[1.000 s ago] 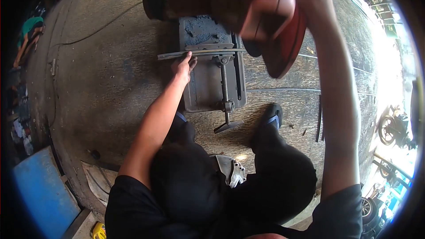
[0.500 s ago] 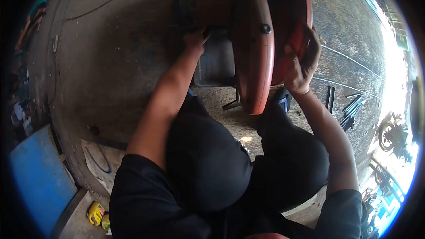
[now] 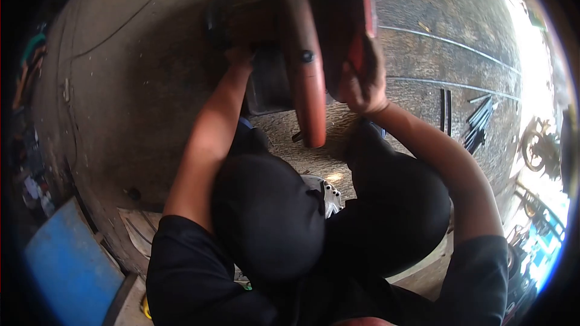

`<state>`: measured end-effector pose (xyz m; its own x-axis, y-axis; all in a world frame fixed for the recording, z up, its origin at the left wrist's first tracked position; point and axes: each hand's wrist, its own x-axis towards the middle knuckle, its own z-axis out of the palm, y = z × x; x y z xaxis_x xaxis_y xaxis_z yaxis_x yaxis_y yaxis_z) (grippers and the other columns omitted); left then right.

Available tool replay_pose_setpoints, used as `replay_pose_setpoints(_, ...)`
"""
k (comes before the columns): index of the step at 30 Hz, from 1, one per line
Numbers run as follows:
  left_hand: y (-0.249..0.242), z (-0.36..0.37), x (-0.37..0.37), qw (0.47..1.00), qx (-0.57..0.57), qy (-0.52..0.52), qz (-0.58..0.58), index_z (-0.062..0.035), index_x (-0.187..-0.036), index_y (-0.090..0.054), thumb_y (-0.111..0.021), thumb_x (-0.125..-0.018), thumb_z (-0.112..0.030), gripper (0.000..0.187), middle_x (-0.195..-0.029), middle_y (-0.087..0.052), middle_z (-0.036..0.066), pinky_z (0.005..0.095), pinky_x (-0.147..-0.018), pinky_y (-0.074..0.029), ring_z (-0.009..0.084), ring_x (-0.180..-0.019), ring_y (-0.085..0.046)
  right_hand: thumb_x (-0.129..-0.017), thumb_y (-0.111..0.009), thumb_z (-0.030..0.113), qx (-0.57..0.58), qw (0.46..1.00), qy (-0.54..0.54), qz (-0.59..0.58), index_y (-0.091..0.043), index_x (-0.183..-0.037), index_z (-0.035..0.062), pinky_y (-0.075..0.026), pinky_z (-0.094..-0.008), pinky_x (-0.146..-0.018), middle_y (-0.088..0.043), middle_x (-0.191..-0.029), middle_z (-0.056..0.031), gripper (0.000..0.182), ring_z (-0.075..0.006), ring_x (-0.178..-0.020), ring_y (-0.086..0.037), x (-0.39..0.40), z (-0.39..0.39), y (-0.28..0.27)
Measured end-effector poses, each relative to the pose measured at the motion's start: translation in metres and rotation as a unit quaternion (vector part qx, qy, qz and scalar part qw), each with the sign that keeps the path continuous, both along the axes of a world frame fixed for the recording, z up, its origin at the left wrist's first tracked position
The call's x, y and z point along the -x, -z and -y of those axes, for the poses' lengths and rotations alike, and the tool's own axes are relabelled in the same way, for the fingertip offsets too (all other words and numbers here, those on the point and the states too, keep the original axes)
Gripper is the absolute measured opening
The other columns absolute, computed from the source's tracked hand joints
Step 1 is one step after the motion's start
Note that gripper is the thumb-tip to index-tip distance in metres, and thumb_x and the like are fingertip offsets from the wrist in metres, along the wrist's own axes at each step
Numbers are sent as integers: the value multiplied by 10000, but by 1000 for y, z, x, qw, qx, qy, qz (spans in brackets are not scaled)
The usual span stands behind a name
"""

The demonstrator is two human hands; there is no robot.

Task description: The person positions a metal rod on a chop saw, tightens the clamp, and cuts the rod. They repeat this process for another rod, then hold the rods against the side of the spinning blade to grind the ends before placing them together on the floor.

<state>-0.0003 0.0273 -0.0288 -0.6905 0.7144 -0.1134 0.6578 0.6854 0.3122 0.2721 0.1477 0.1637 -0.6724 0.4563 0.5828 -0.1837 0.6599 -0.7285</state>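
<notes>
A chop saw (image 3: 312, 96) with a red handle and a rounded red guard stands in front of me, above my knees. My right hand (image 3: 364, 87) is closed on the guard's right edge, thumb on the near side and fingers on the outer side. On the saw's other side, my left hand (image 3: 239, 56) reaches in beside the dark motor and grips it there. Shadow hides most of that hand's fingers. Below the motor lies the saw's grey base (image 3: 272, 87), partly behind the handle.
A black cable (image 3: 145, 6) runs from the saw across the floor. Thin metal bars (image 3: 447, 81) and a bundle of dark strips (image 3: 479, 124) lie to the right. A holed metal piece (image 3: 330, 196) shows between my knees. A blue panel (image 3: 72, 265) stands lower left.
The saw has shifted left in the view and turned slightly, with both hands staying on it. The holed metal piece between my knees shows more now.
</notes>
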Motion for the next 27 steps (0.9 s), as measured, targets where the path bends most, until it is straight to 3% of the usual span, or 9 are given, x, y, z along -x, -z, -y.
replay_pose_setpoints(3, -30, 1, -6, 999, 9, 41, 14, -40, -1145, -588, -692, -829, -268, 404, -1017, -643, 118, 416, -828, -467, 283, -943, -629, -731, -560, -34, -32, 999, -7, -28, -363, -1394, 25, -306, -484, -1079, -187, -1448, -389, 694, -533, -1355, -228, 3, -3, -2)
replay_pose_setpoints(9, -89, -26, -37, 989, 32, 141, 33, -43, -1154, -581, -688, -829, -262, 406, -1030, -640, 121, 418, -842, -460, 290, -960, -621, -725, -625, 46, 34, 999, -1, -21, -481, -1347, 121, -268, -513, -1099, -256, -1431, -345, 643, -533, -1325, -276, -1, 0, -13)
replay_pose_setpoints(10, -95, -29, -45, 986, 38, 155, 36, -44, -1156, -580, -688, -829, -261, 407, -1032, -639, 122, 418, -844, -459, 292, -963, -619, -734, -605, -2, 12, 1000, -12, -9, -466, -1345, 71, -276, -491, -1095, -206, -1457, -349, 630, -528, -1356, -229, -5, -1, -12)
replay_pose_setpoints(15, -138, 2, -44, 972, 81, 212, 62, -47, -1164, -575, -684, -830, -256, 409, -1043, -637, 125, 420, -855, -454, 297, -977, -613, -731, -662, 113, 25, 999, -7, -41, -480, -1365, 189, -252, -561, -1083, -259, -1461, -302, 664, -511, -1330, -281, -6, -1, -7)
replay_pose_setpoints(17, -159, 25, -62, 967, 99, 225, 71, -48, -1167, -573, -683, -830, -254, 410, -1047, -635, 127, 420, -859, -452, 300, -982, -610, -722, -664, 140, 33, 999, -10, -37, -483, -1363, 200, -243, -583, -1078, -257, -1473, -284, 669, -507, -1337, -271, -5, -1, -2)
replay_pose_setpoints(18, -159, 3, -42, 965, 107, 229, 75, -48, -1168, -572, -682, -830, -253, 411, -1049, -635, 127, 421, -862, -451, 301, -985, -609, -716, -667, 142, 37, 999, -17, -34, -484, -1362, 202, -240, -588, -1077, -256, -1478, -276, 674, -506, -1339, -269, -5, 0, 0)
replay_pose_setpoints(19, -178, 38, -64, 962, 115, 233, 80, -49, -1170, -570, -682, -830, -252, 411, -1051, -634, 128, 421, -864, -450, 302, -988, -608, -701, -673, 145, 46, 998, -20, -28, -481, -1365, 211, -234, -599, -1078, -247, -1493, -254, 694, -492, -1358, -248, -6, 0, -1)
replay_pose_setpoints(27, -224, 36, -114, 953, 169, 221, 118, -53, -1182, -562, -676, -831, -244, 416, -1069, -630, 133, 423, -882, -442, 312, -1011, -597, -692, -691, 179, 59, 998, -25, -13, -437, -1393, 280, -233, -642, -1072, -182, -1537, -196, 753, -444, -1396, -201, -7, 1, -4)
